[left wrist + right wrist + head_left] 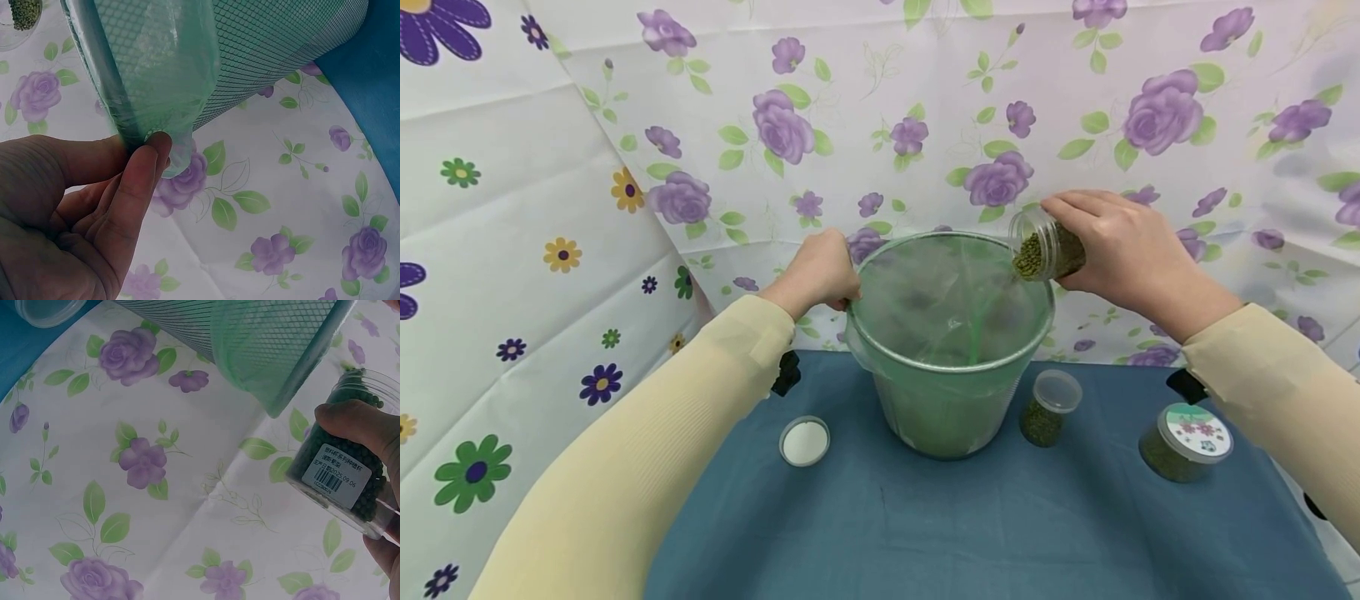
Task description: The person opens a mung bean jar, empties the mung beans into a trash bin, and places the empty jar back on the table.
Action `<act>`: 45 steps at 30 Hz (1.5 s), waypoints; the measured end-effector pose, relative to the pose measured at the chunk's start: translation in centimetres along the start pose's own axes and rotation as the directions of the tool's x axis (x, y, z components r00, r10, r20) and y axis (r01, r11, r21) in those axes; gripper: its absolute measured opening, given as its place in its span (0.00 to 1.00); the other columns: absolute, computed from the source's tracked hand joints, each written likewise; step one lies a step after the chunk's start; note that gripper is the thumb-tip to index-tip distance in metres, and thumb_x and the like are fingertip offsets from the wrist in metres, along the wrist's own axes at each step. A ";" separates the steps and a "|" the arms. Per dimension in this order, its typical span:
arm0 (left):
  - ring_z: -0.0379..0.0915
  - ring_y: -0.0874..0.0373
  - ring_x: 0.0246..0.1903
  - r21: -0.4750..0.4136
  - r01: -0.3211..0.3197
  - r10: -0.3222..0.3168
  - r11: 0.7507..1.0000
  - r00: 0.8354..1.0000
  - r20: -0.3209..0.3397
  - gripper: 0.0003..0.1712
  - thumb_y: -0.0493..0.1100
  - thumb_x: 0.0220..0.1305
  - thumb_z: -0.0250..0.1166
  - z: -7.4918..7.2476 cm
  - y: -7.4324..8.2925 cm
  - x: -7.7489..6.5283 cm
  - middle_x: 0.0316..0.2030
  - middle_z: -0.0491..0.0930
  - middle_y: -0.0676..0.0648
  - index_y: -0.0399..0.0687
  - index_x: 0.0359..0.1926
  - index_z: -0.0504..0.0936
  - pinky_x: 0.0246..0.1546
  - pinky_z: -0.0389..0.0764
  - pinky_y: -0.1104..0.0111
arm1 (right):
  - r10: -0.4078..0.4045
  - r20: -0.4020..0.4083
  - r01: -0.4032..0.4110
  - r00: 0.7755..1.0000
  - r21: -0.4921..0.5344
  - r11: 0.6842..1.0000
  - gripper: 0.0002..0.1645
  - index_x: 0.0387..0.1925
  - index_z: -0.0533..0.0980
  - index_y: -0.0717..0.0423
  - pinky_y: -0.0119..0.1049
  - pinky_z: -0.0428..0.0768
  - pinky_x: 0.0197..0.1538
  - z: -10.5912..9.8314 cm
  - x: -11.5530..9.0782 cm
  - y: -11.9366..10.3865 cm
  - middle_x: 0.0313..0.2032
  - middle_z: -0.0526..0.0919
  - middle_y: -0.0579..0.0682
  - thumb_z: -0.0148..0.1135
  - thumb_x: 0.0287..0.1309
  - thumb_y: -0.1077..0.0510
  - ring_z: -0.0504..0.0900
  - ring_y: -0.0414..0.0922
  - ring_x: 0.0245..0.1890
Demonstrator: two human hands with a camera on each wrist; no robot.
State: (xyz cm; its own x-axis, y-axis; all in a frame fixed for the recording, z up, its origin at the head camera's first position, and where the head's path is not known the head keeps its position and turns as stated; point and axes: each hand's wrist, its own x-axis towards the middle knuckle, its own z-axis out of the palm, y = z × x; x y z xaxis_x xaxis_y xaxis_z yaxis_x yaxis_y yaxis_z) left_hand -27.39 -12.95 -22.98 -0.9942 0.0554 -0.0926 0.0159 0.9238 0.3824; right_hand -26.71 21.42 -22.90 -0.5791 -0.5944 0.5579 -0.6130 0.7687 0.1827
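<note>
Plastic jar [1049, 248], gripped by the right hand [1123, 246] upper right of frame, was tipped almost flat, mouth pointing left at the bin [943, 417]; left hand [822, 271] pinched the liner [172, 69] center-ish.

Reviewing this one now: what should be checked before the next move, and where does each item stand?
1. Bin upright on the blue cloth: ok.
2. Bin steadied: ok; the left hand pinches its rim together with the green liner.
3. Jar secure: ok; the right hand grips it around the side.
4. Jar uncapped and tilted toward the bin: ok; its mouth is open, at the bin's right rim.
5. Jar empty, should it be set down next: not ok; green pellets remain inside.
6. Pellets landing inside the liner: cannot tell; the bin's interior is hazy.
</note>
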 end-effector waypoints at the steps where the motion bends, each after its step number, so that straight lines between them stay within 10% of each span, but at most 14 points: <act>1: 0.80 0.57 0.14 0.000 0.000 0.000 1.000 1.000 0.002 0.06 0.34 0.48 0.64 0.0 0.0 0.0 0.17 0.83 0.43 0.40 0.18 0.82 0.16 0.78 0.70 | 0.000 -0.001 0.000 1.000 0.000 1.000 0.59 0.62 0.68 0.54 0.58 0.75 0.53 0.0 0.0 0.0 0.56 0.76 0.59 0.83 0.18 0.57 0.74 0.60 0.56; 45: 0.80 0.57 0.14 -0.015 -0.016 0.016 1.000 1.000 0.020 0.05 0.34 0.49 0.64 -0.1 -0.1 0.0 0.17 0.83 0.43 0.37 0.20 0.84 0.19 0.81 0.68 | -0.054 -0.028 0.055 0.998 0.006 0.998 0.59 0.62 0.69 0.55 0.57 0.76 0.51 -0.3 0.2 0.1 0.56 0.77 0.59 0.83 0.17 0.58 0.74 0.59 0.56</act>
State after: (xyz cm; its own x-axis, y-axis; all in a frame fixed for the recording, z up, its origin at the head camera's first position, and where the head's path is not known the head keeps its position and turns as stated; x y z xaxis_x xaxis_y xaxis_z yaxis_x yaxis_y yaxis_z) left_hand -27.39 -13.04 -22.92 -0.9915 0.0777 -0.1044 0.0300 0.9171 0.3974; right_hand -26.73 21.42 -22.50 -0.5297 -0.6286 0.5695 -0.6469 0.7336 0.2080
